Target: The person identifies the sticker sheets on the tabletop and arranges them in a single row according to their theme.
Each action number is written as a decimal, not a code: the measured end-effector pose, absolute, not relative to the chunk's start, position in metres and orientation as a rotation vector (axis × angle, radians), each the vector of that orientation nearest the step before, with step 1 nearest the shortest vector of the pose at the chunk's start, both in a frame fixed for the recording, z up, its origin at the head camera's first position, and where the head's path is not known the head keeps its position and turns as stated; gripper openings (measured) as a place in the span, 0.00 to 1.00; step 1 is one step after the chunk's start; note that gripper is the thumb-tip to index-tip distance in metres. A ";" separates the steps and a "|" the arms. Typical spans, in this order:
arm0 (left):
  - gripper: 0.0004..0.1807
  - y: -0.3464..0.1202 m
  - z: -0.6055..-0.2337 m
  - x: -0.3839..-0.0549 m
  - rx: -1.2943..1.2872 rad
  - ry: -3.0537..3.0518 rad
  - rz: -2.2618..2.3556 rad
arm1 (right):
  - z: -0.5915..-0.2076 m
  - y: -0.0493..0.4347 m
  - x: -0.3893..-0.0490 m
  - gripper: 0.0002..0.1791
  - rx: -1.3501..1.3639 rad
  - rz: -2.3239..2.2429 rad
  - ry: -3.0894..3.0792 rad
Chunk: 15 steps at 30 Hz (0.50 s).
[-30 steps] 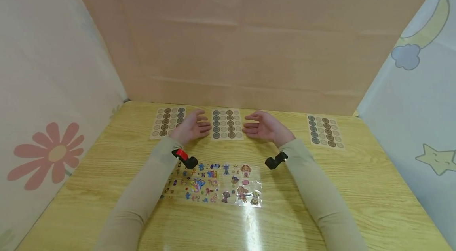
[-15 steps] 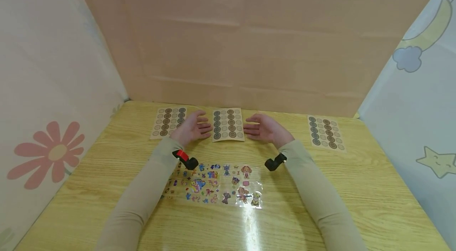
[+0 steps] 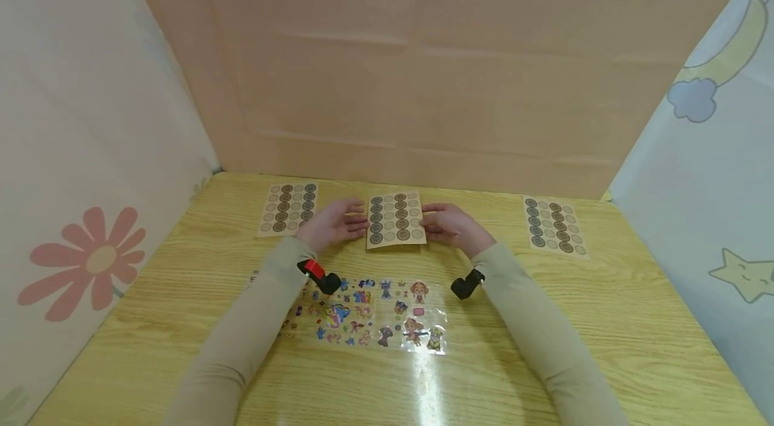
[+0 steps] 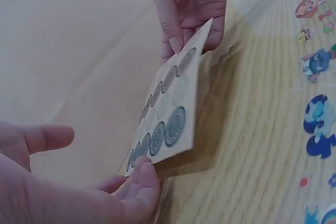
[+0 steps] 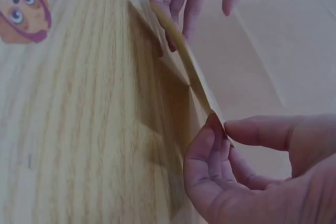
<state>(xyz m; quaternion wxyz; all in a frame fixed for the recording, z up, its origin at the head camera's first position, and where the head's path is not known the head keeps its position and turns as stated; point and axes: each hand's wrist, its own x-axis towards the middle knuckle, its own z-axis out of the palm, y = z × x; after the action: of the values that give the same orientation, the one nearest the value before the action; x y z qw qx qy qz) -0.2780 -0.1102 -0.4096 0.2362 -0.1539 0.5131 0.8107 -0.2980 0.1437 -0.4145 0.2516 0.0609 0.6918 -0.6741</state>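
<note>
A tan sheet of round coin-like stickers (image 3: pixel 396 220), in rows of dark and pale circles, is raised off the wooden table between both hands, casting a shadow in the wrist views. My right hand (image 3: pixel 452 227) pinches one side edge of it between thumb and fingers, plainest in the right wrist view (image 5: pixel 252 166). On the opposite edge, the fingertips of my left hand (image 3: pixel 334 223) support the sheet. The left thumb (image 4: pixel 50 137) stands straight and apart from it.
Similar sticker sheets lie at the back left (image 3: pixel 289 207) and back right (image 3: pixel 554 226). Nearer the person, clear sheets of cartoon stickers (image 3: pixel 363 313) lie flat, partly under the left sleeve. A tan backdrop (image 3: pixel 393 76) and patterned side walls (image 3: pixel 695 164) enclose the table.
The middle sticker sheet has come up off the table and moved slightly toward the person and right. Both hands shifted nearer with it; the right hand closed on its edge.
</note>
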 end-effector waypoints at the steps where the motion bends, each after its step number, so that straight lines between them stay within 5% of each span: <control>1: 0.28 -0.109 -0.410 -0.277 -0.405 1.431 2.215 | -0.414 0.145 -0.297 0.29 0.159 -1.840 1.880; 8: 0.19 -0.098 -0.414 -0.267 -0.366 1.678 2.143 | -0.410 0.154 -0.285 0.29 0.082 -1.909 1.812; 15: 0.21 -0.080 -0.415 -0.254 -0.394 1.721 2.183 | -0.407 0.166 -0.262 0.28 0.025 -1.920 1.823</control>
<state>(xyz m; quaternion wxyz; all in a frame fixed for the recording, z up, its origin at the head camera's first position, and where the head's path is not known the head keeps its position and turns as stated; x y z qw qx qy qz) -0.2543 -0.0798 -0.4151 0.1662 -0.1386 0.6044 0.7668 -0.2618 0.1663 -0.4068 0.2444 0.0090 0.6675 -0.7033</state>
